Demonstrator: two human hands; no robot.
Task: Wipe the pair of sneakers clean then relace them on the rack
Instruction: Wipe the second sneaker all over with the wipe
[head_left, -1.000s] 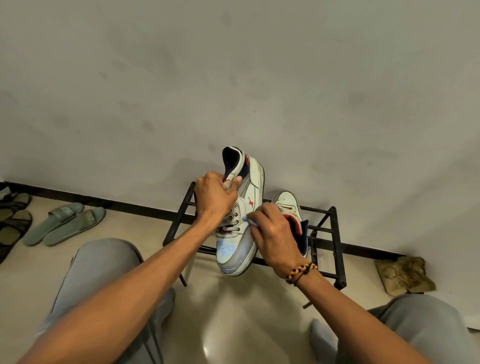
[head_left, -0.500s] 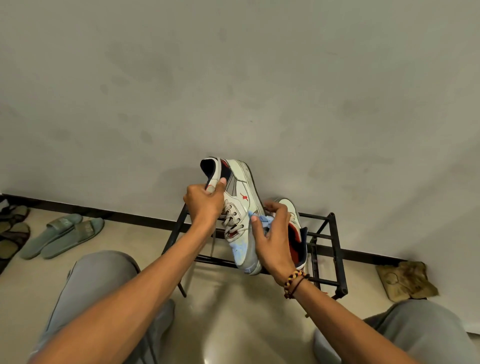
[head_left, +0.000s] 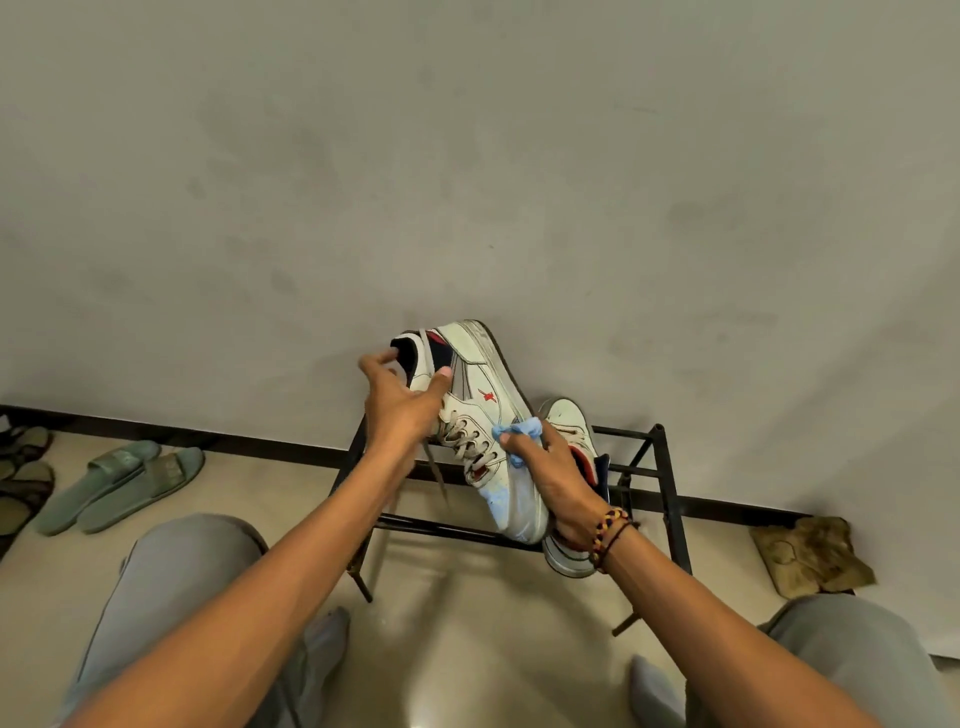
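Note:
I hold a white sneaker (head_left: 480, 384) with red and navy trim tilted above the black metal rack (head_left: 670, 478), collar up and left, blue-stained toe down by the front bar. My left hand (head_left: 400, 410) holds it at the tongue and collar, thumb on the outer side, fingers loosely spread toward the opening. My right hand (head_left: 556, 478) grips a crumpled blue cloth (head_left: 519, 434) and presses it against the sneaker's side by the eyelets. A loose lace (head_left: 436, 473) hangs below. The second sneaker (head_left: 563, 415) lies on the rack behind my right hand, partly hidden.
A grey wall rises right behind the rack. Green slides (head_left: 124, 483) and dark sandals (head_left: 21, 467) lie on the floor at left. A tan crumpled cloth (head_left: 810, 556) sits at right. My knees in grey trousers flank the rack.
The held sneaker has turned, its collar swinging left and sole edge coming up. My right hand slid the cloth from the laces to the side panel. My left fingers loosened at the tongue.

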